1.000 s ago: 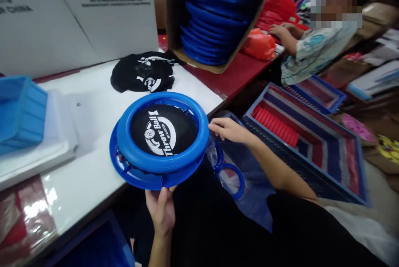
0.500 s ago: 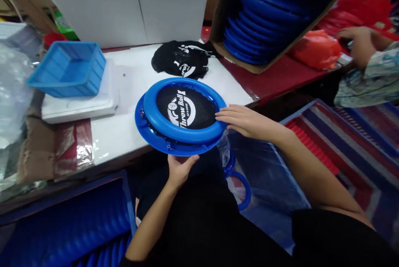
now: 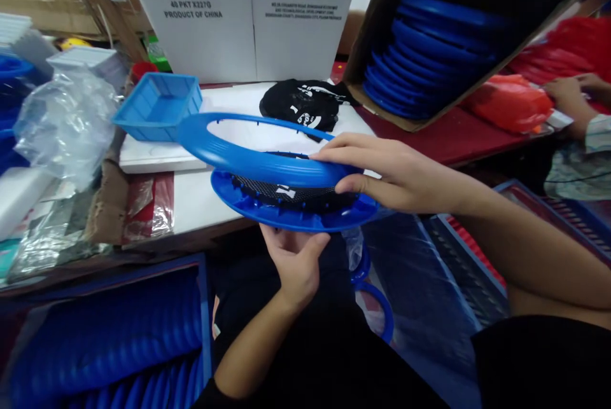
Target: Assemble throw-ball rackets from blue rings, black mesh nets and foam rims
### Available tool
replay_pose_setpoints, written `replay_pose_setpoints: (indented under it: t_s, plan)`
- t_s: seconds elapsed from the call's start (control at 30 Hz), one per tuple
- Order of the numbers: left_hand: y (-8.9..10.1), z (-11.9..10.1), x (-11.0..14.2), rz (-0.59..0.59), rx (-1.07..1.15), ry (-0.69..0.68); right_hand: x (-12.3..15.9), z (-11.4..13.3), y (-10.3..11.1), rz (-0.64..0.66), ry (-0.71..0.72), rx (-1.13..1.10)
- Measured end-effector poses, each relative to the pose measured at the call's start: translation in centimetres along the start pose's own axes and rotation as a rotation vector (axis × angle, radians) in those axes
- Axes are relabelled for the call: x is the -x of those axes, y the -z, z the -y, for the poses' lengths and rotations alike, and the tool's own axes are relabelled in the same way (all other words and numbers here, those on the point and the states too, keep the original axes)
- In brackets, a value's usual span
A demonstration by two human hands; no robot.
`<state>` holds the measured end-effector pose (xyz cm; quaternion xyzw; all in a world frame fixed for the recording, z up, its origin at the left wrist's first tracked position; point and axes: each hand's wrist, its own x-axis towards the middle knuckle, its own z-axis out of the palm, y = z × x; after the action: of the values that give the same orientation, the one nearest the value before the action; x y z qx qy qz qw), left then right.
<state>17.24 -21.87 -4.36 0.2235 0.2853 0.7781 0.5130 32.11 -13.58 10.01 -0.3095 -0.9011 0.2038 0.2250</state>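
My left hand [image 3: 296, 259] grips the near edge of a blue base disc [image 3: 291, 217] from below, thumb on its rim. A black mesh net [image 3: 281, 191] with white print lies stretched on the disc. My right hand [image 3: 386, 170] is closed on the right side of a blue plastic ring [image 3: 229, 149], which is tilted up off the disc on its left side and still touches it on the right. Both pieces hang over the front edge of a white table [image 3: 191, 196].
A pile of black nets [image 3: 300, 103] lies farther back on the table. A blue tray [image 3: 155, 105] stands at the left, a clear plastic bag [image 3: 67, 123] beside it. A tipped carton holds stacked blue rings [image 3: 424, 53]. Another person's hand [image 3: 568, 91] works at the right.
The blue ring lay flat on the disc; my right hand has now gripped it and lifted its left side up. The view has shifted left.
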Motion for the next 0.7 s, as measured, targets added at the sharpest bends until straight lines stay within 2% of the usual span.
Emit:
replay_pose_setpoints:
  t_s: [0.27, 0.7]
  plan:
    - [0.0, -2.6, 0.6, 0.011, 0.035, 0.011, 0.2, 2.2, -1.6, -0.001, 0.091, -0.048]
    - [0.1, -3.9, 1.0, 0.026, 0.006, 0.027, 1.2, 3.4, -2.8, -0.111, 0.024, -0.124]
